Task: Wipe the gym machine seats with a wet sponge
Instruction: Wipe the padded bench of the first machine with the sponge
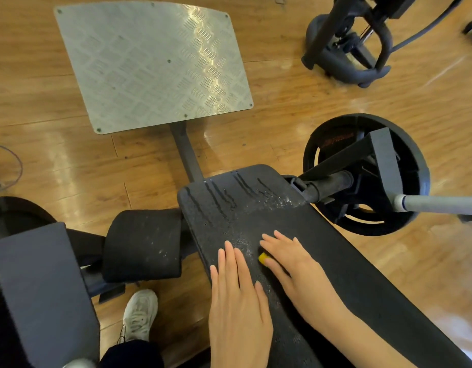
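Note:
A black padded machine seat (229, 200) runs from the middle of the view down to the lower right. Its far end is wet, with water streaks and droplets. My right hand (290, 264) lies flat on the pad and presses a yellow sponge (262, 258) under its fingers; only a small yellow corner shows. My left hand (236, 293) rests flat on the pad's left edge beside it, fingers straight, holding nothing.
A black roller pad (143, 245) sits left of the seat. A metal tread footplate (152, 62) stands ahead on the wooden floor. A weight plate (412, 160) on a bar is at right, with a grey handle (439, 204). My white shoe (139, 314) is below.

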`<state>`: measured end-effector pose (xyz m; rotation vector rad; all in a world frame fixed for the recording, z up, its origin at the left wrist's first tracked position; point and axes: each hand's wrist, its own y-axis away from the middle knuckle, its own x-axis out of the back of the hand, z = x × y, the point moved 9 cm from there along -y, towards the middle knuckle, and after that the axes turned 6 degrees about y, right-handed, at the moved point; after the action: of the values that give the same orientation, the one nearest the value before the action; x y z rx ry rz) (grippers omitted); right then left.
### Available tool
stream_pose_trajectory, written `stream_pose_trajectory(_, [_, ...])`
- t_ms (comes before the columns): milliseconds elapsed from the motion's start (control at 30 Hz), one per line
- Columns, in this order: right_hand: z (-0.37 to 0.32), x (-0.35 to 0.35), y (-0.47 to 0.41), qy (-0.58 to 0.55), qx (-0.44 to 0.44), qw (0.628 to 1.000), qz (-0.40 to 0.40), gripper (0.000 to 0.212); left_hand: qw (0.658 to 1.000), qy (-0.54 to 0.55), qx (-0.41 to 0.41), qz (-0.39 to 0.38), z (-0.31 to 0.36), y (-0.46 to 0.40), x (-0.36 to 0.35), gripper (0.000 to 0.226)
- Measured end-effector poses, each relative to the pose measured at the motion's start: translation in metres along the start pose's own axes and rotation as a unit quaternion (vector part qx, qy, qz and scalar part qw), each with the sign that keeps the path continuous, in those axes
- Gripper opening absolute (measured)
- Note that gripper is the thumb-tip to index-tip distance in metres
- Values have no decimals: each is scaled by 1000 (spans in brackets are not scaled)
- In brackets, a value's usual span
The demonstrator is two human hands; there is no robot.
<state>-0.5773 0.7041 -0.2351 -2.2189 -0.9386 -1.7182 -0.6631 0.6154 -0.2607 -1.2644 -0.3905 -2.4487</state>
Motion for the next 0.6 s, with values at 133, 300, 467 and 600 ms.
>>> stream_pose_trajectory(133, [-11,-24,-75,-1,-37,999,-27,42,1000,-2,13,2,-9,4,-3,61])
stream_pose_trajectory(300, [-29,3,20,-34,47,998,-31,41,1000,0,21,-5,-10,8,-6,60])
stream_pose_trajectory(467, [-34,-21,-46,-6,25,999,-37,42,1000,0,16,6,-8,8,-5,61])
stream_pose_trajectory(600, [-45,-18,-34,-28,47,998,-33,40,999,14,21,36,-15,13,3,62])
